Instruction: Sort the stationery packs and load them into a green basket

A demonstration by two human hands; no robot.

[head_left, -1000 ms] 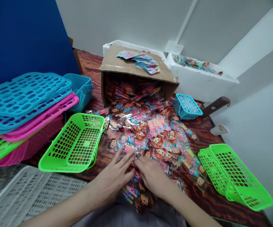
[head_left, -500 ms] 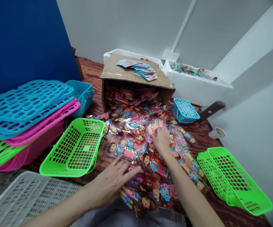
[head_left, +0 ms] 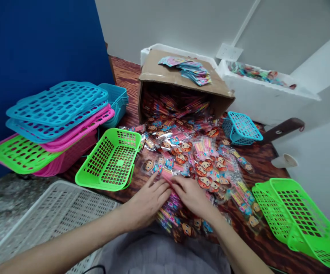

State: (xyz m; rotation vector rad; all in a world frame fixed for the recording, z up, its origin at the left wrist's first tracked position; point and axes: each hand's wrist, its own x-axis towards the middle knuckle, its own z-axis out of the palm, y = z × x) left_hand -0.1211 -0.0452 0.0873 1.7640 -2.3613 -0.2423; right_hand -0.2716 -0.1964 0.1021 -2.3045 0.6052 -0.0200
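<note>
My left hand (head_left: 152,199) rests at the near side of a pile of small clear plastic packets (head_left: 205,148), printed with cartoon heads and holding coloured sticks. Its fingers bend over a row of packets (head_left: 169,213) stacked close to my body; the thumb is hidden. My right hand (head_left: 192,196) meets it from the other side, fingertips pinched on a packet with pink sticks (head_left: 167,174). The two hands almost touch. Behind them, the pile spills from a cardboard box (head_left: 153,72) lying on its side, its opening towards me.
A green basket (head_left: 82,179) stands left, near stacked basket lids (head_left: 59,102) and a grey crate (head_left: 56,186). On the right are another green basket (head_left: 305,239), a small blue basket (head_left: 243,129), a dark-handled tool (head_left: 282,127) and a paper cup (head_left: 283,161). White foam boxes (head_left: 268,95) line the wall.
My right hand has come back from the middle of the pile to meet my left hand. My left fingers, spread before, now lie closer together over the packets. The view has shifted slightly.
</note>
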